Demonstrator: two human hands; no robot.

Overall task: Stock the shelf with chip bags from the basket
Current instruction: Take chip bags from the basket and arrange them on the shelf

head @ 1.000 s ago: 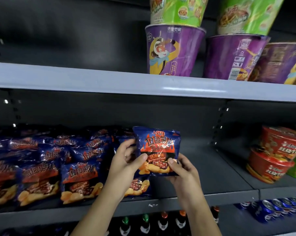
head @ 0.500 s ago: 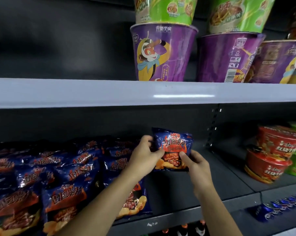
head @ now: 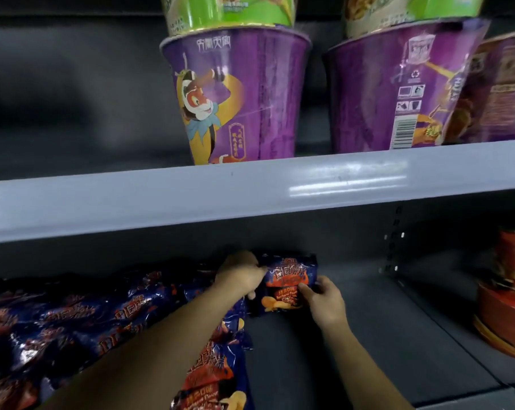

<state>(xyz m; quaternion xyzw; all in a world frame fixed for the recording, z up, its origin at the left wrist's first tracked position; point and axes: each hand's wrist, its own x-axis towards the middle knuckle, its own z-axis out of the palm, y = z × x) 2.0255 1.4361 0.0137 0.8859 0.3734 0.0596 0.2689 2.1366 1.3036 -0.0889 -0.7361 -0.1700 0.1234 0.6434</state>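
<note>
A dark blue chip bag point(head: 285, 284) with orange print stands upright deep on the grey lower shelf point(head: 368, 335). My left hand point(head: 240, 273) grips its upper left corner, and my right hand point(head: 324, 300) pinches its lower right edge. The bag sits at the right end of a row of several matching chip bags point(head: 87, 321) that fill the shelf's left half. Another such bag point(head: 214, 377) lies at the shelf front under my left forearm. The basket is out of view.
The grey front lip of the upper shelf point(head: 250, 193) hangs just above my hands. Purple noodle cups point(head: 235, 93) with green cups point(head: 229, 10) stacked on them stand there. Red noodle bowls point(head: 504, 303) sit on the lower shelf at the right.
Both hands have carried the chip bag further back into the shelf and lower, to the end of the row. The camera has moved closer and tilted up.
</note>
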